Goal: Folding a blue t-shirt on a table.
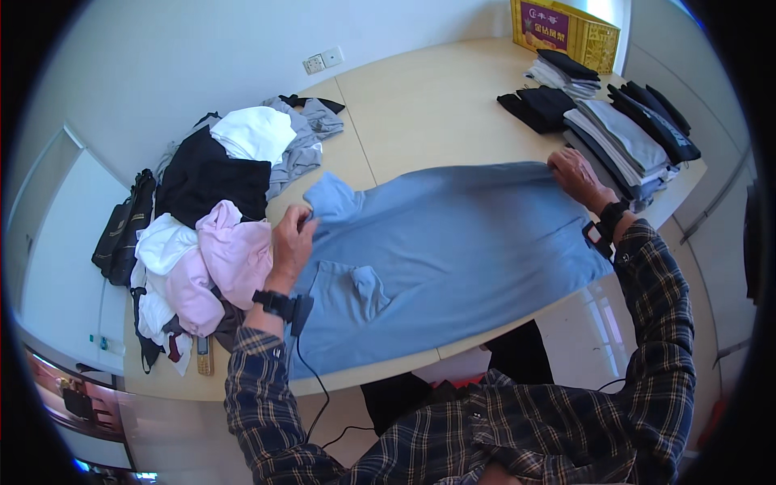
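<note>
A blue-grey shirt lies spread across the table in front of me, its hem to the right and its sleeves at the left. At the far right corner, my right hand is closed on the hem and lifts it slightly. My left hand is closed at the shirt's left end, beside the far sleeve, with thumb and fingertips pinching the cloth. The nearer sleeve lies folded over on top of the shirt. Light wrinkles run lengthwise between my hands.
Left of the shirt lies a loose heap of clothes: pink, black and white. Folded garments are stacked at the right. A yellow box stands at the back right corner. A phone lies near the left front edge.
</note>
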`<state>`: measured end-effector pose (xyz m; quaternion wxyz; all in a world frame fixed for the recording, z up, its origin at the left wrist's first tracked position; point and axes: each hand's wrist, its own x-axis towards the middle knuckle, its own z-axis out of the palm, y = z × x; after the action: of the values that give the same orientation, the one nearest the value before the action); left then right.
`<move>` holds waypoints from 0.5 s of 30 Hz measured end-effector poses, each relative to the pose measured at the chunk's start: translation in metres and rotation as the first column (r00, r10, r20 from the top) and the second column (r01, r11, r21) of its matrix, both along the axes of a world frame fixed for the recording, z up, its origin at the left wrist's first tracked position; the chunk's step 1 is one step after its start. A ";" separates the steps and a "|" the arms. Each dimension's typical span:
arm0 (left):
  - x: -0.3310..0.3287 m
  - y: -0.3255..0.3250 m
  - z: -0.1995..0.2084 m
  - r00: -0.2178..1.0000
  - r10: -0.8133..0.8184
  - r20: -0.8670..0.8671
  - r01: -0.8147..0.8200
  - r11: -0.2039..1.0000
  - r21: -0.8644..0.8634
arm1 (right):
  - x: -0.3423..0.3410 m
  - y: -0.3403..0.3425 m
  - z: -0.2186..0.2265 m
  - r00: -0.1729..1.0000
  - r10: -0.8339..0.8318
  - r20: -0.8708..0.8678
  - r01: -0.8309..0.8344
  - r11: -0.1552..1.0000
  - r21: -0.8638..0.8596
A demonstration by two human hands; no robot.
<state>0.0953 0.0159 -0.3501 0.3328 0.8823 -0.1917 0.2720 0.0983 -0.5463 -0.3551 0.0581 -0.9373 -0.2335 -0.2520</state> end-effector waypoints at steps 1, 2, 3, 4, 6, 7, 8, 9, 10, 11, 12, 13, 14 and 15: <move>-0.015 -0.001 -0.004 1.000 0.008 -0.015 -0.008 1.000 0.009 | -0.012 -0.004 -0.003 1.000 0.004 -0.022 -0.004 1.000 -0.001; -0.034 0.005 -0.008 1.000 0.014 -0.009 -0.014 1.000 0.017 | -0.023 -0.004 -0.005 0.999 0.020 -0.035 -0.020 1.000 0.006; -0.051 0.013 -0.017 0.999 -0.006 0.038 0.001 0.994 0.110 | -0.031 -0.006 -0.011 0.999 0.027 -0.030 -0.026 1.000 0.012; -0.064 0.019 -0.025 0.996 -0.030 0.082 0.013 0.979 0.202 | -0.039 -0.008 -0.021 0.999 0.019 -0.044 -0.019 1.000 -0.001; -0.087 0.026 -0.038 0.989 -0.111 0.094 0.072 0.935 0.348 | -0.050 -0.012 -0.037 0.997 -0.008 -0.072 0.005 0.999 -0.032; -0.093 0.028 -0.041 0.978 -0.189 0.088 0.124 0.867 0.483 | -0.051 -0.011 -0.040 0.998 -0.006 -0.069 0.004 1.000 -0.029; -0.096 0.028 -0.043 0.978 -0.188 0.090 0.121 0.866 0.486 | -0.052 -0.011 -0.043 0.995 -0.043 -0.086 0.041 0.999 -0.022; -0.099 0.028 -0.045 0.981 -0.177 0.074 0.120 0.869 0.479 | -0.053 -0.011 -0.046 0.992 -0.080 -0.102 0.079 0.997 -0.015; -0.102 0.027 -0.047 0.984 -0.166 0.057 0.120 0.874 0.472 | -0.054 -0.009 -0.046 0.986 -0.116 -0.121 0.116 0.993 -0.010; -0.105 0.026 -0.048 0.987 -0.155 0.041 0.119 0.878 0.464 | -0.055 -0.008 -0.046 0.986 -0.114 -0.119 0.114 0.994 -0.007; -0.107 0.026 -0.049 0.987 -0.153 0.042 0.116 0.877 0.466 | -0.054 -0.006 -0.046 0.983 -0.134 -0.128 0.135 0.991 -0.003; -0.107 0.025 -0.050 0.990 -0.137 0.029 0.109 0.884 0.454 | -0.054 -0.004 -0.046 0.978 -0.154 -0.137 0.156 0.988 0.000; -0.107 0.025 -0.051 0.992 -0.122 0.016 0.102 0.892 0.441 | -0.054 -0.002 -0.046 0.974 -0.175 -0.146 0.177 0.984 0.003; -0.107 0.023 -0.050 0.994 -0.106 0.003 0.094 0.898 0.429 | -0.054 -0.003 -0.047 0.975 -0.171 -0.142 0.174 0.985 0.006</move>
<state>-0.0121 0.0392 -0.3997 0.1419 0.9192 -0.2960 0.2176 0.0443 -0.5492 -0.4020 0.0609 -0.9690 -0.1442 -0.1912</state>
